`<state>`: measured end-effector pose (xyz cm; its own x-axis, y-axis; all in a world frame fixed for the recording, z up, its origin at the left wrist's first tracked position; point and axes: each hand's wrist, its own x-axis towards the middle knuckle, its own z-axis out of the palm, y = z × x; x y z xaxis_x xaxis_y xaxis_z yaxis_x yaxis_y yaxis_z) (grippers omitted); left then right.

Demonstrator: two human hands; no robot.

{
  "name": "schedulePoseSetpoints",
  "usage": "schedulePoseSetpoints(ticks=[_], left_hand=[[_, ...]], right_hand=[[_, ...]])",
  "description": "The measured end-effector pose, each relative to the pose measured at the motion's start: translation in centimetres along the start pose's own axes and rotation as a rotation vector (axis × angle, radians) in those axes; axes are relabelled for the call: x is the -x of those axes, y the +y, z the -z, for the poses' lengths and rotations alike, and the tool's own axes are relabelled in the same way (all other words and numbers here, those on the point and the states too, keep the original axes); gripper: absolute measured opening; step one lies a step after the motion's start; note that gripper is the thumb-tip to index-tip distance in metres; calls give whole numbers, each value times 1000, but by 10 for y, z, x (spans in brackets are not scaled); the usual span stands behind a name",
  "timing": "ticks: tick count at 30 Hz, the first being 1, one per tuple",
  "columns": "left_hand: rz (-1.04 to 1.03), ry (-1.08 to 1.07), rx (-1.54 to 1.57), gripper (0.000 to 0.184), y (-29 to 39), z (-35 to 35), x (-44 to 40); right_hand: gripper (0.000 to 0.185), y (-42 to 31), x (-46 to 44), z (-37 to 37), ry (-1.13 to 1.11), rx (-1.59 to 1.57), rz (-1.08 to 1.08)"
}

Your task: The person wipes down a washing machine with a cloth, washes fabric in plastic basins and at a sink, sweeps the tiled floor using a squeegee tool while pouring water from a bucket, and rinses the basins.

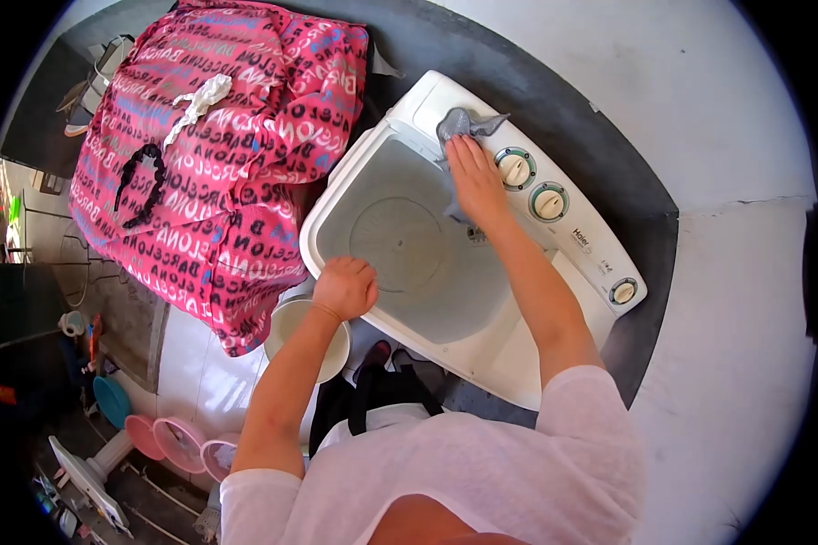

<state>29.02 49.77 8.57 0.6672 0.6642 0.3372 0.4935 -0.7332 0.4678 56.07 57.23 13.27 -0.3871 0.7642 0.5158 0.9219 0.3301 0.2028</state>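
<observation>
A white twin-tub washing machine (600, 250) has its wash tub (373, 218) uncovered, with cloudy water in it. On the control panel, left of the round knobs (515, 169), my right hand (478, 182) presses a wet grey cloth (459, 123) with its fingers stretched together over it. Part of the cloth hangs down toward the tub. My left hand (345, 287) is at the tub's near left rim, its fingers curled; what it holds, if anything, is hidden. Just below it stands a pale bucket (286, 320).
A pink, letter-printed cover (218, 209) drapes a bulky object at the left, with a white cloth (204, 98) and a black band (159, 186) on it. Pink basins (180, 443) and a teal basin (112, 401) are on the floor at the lower left.
</observation>
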Motion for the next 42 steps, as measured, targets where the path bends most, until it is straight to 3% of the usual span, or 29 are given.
schedulePoseSetpoints(ticks=[3, 5, 8, 12, 14, 22, 24, 27, 29, 32, 34, 37, 39, 42], left_hand=[[-18, 43, 31, 7, 0, -1, 1], [0, -3, 17, 6, -1, -1, 1], [15, -27, 10, 6, 0, -3, 3], [-3, 8, 5, 7, -1, -2, 1], [-6, 24, 11, 5, -1, -1, 0], [24, -41, 3, 6, -2, -1, 3], [-10, 45, 37, 5, -2, -1, 1], [-5, 47, 59, 5, -3, -2, 2], [14, 34, 42, 5, -4, -3, 2], [22, 6, 35, 6, -4, -1, 3], [33, -11, 45, 6, -4, 1, 2], [45, 1, 54, 7, -5, 0, 3], [17, 59, 90, 7, -6, -1, 3], [10, 59, 54, 8, -7, -3, 5]], right_hand=[[37, -5, -9, 6, -33, 21, -60], [33, -8, -25, 2, -169, 16, -187], [17, 0, -31, 5, -242, -1, -151], [18, 18, -19, 29, -439, -8, -116], [17, 23, -13, 32, -274, -3, -34], [18, 18, -18, 15, -272, -137, -201], [19, 15, -25, 14, -284, -187, -249], [23, 15, -52, 10, -162, -318, -279], [30, 17, -75, -10, 57, -385, -275], [33, -1, -94, -51, 48, -163, -221], [32, -32, -95, -65, -1, -34, -68], [35, -62, -96, -92, -32, -132, -80], [27, -75, -96, -97, -113, -226, -162], [21, -86, -89, -98, 20, -385, -138]])
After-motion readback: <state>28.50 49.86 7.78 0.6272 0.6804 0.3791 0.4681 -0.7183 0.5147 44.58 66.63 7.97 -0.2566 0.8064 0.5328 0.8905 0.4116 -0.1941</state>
